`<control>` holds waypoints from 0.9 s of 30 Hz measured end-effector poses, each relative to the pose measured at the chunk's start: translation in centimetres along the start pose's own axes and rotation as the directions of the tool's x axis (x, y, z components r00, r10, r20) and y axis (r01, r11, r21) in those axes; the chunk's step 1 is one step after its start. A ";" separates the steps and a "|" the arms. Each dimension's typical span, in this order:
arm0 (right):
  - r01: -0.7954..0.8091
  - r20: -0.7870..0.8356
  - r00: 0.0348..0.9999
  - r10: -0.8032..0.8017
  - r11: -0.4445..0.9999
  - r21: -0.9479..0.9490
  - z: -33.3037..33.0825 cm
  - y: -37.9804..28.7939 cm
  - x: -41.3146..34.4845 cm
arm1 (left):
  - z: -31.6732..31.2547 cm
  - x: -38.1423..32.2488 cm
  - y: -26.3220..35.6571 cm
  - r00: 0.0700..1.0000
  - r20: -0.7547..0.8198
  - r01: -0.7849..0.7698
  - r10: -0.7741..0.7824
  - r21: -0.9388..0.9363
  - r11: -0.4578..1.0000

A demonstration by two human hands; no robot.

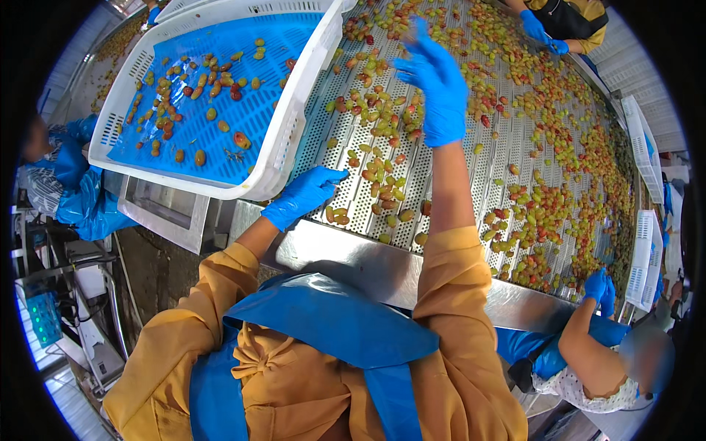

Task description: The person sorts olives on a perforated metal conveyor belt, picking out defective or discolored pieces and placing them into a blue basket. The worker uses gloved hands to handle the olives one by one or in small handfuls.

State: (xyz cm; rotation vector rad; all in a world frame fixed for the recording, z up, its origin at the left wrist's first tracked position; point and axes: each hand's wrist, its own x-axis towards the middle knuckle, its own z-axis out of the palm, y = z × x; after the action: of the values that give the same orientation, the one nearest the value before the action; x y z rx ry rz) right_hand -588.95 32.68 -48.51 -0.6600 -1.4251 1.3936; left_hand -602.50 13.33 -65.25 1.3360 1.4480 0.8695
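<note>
My right hand (441,91), in a blue glove, is raised over a perforated metal conveyor (353,135) strewn with green and reddish grapes (380,176). Its fingers are spread and blurred, and I see no held item in it. Lower left, my left hand (303,194), also gloved in blue, rests by the conveyor's near edge next to the corner of a white plastic crate (300,118). One finger points right towards the grapes; the inside of this hand is hidden. Blue perforated sheeting (187,118) lines the crate, with loose grapes scattered on it.
A steel rim (353,259) runs along the conveyor's near side. Co-workers' gloved hands are at the far side (538,30) and at the lower right (598,289). White crates (644,259) stand along the right. Another person (71,171) is at the left.
</note>
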 end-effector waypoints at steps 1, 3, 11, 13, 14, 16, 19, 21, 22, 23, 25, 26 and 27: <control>0.036 0.017 0.999 -0.034 0.996 -0.088 0.9 0.6 0.6 | -0.1 0.0 0.2 1.000 0.017 -0.003 0.002 0.008 1.000; 0.115 0.073 0.992 -0.100 0.961 -0.253 2.0 2.4 2.7 | -0.7 -0.3 1.0 0.999 0.036 -0.009 0.008 0.025 1.000; 0.155 0.168 0.823 0.542 0.070 -0.985 -0.5 16.0 -4.7 | -1.4 -1.4 -0.4 0.987 0.133 0.140 -0.085 -0.485 0.863; 0.015 0.122 0.847 0.517 0.206 -0.978 -1.3 15.6 -5.2 | -2.3 -1.6 0.2 0.934 0.297 0.341 -0.199 -0.578 0.741; -0.065 0.092 0.825 0.558 0.255 -0.965 -1.8 15.6 -5.0 | -2.1 -1.2 0.3 0.918 0.311 0.392 -0.245 -0.628 0.672; -0.141 0.114 0.818 0.564 0.388 -0.911 -0.2 12.9 -4.9 | -1.7 -0.2 0.1 0.856 0.367 0.506 -0.364 -0.739 0.444; -0.236 0.386 0.683 0.621 0.687 -0.687 1.9 8.1 -6.5 | -0.4 0.9 -1.1 0.830 0.403 0.389 -0.386 -0.914 -0.119; -0.279 0.374 0.662 0.649 0.677 -0.681 -0.2 7.8 -5.4 | 0.0 1.8 -2.7 0.888 0.426 0.357 -0.173 -0.876 -0.325; 0.040 0.358 0.785 0.505 0.536 -0.843 -3.8 9.4 -4.9 | 0.2 2.3 -3.4 0.877 0.476 0.403 -0.066 -0.804 -0.438; -0.328 0.076 0.839 0.539 0.611 -0.720 -6.3 10.3 -3.5 | 0.2 2.5 -4.0 0.865 0.500 0.438 0.034 -0.722 -0.536; -0.487 -0.256 0.843 0.473 0.468 -0.738 -12.0 10.7 -1.2 | 0.0 2.9 -1.6 0.806 0.542 0.402 -0.239 -0.796 -0.452; -0.559 -0.374 0.813 0.447 0.416 -0.718 -13.7 10.7 -0.3 | -0.3 3.1 -0.2 0.766 0.538 0.401 -0.352 -0.827 -0.393; -0.581 -0.403 0.802 0.442 0.422 -0.696 -14.2 10.5 0.2 | -0.4 3.3 0.3 0.720 0.518 0.401 -0.462 -0.854 -0.332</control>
State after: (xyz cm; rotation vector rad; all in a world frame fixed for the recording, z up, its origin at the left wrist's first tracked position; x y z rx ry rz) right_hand -578.85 40.58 -60.65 -1.9178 -1.7831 1.0026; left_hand -602.67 16.66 -65.41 -0.5538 0.6409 1.0102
